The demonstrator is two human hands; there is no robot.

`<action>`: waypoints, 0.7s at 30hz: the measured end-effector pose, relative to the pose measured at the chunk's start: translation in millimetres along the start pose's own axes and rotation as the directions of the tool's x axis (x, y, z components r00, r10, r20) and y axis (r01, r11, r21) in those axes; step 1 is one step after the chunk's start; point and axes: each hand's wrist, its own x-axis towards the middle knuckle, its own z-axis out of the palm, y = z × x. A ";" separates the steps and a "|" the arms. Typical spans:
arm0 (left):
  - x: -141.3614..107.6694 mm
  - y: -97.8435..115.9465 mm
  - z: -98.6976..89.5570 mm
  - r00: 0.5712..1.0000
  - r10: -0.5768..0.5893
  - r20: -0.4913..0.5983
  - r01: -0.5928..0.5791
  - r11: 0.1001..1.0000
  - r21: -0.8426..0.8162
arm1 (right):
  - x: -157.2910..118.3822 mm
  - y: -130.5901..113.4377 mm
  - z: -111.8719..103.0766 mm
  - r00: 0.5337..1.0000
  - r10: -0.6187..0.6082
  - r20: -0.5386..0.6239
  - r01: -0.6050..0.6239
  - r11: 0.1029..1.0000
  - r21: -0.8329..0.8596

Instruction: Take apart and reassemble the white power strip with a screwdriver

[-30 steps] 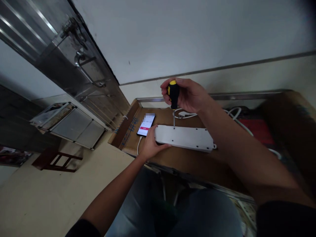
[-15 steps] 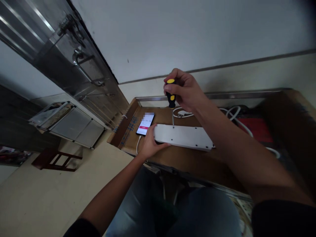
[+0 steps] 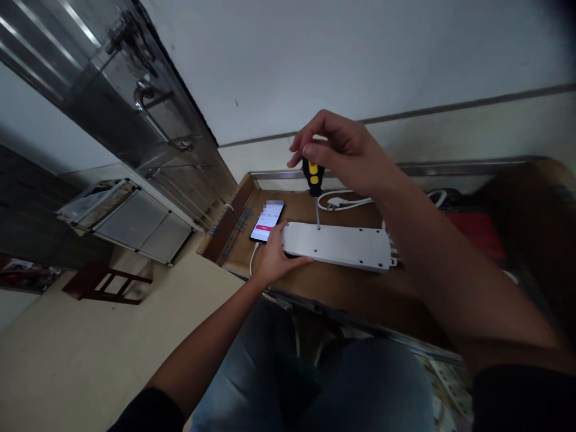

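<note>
A white power strip [image 3: 337,245] lies underside up on the brown table, with several dark screw holes in its face. My left hand [image 3: 274,258] grips its left end, thumb along the near edge and fingers at the far side. Above the strip my right hand [image 3: 335,147] has its thumb and fingers round the top of a black and yellow screwdriver [image 3: 314,177]. The screwdriver stands nearly upright, its tip in a hole near the strip's far edge. The fingers partly cover the handle's top.
Left of the strip lies a lit phone [image 3: 267,221] with a white charging cable [image 3: 252,261]. Behind the strip is a white plug [image 3: 336,204] on its cord. A red item [image 3: 477,234] lies at the right. Raised wooden sides [image 3: 225,225] edge the table.
My right hand has risen slightly on the screwdriver handle, and its fingers have loosened and straightened. The screwdriver tip and my left hand keep their places on the strip.
</note>
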 end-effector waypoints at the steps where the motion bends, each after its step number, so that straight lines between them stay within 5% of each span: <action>1: 0.0 -1.0 0.4 1.000 0.008 -0.005 -0.008 1.000 0.005 | 1.4 1.6 1.7 0.999 0.048 -0.009 -0.046 0.993 0.106; 5: -0.3 -3.4 1.0 0.999 0.037 -0.013 -0.037 0.999 0.024 | 7.4 11.3 4.3 0.988 0.145 -0.058 -0.112 0.919 0.377; 21: -0.6 -1.1 -0.1 0.999 0.032 -0.011 -0.032 0.999 0.027 | 8.3 15.7 -4.3 0.971 0.238 -0.013 -0.209 0.874 0.438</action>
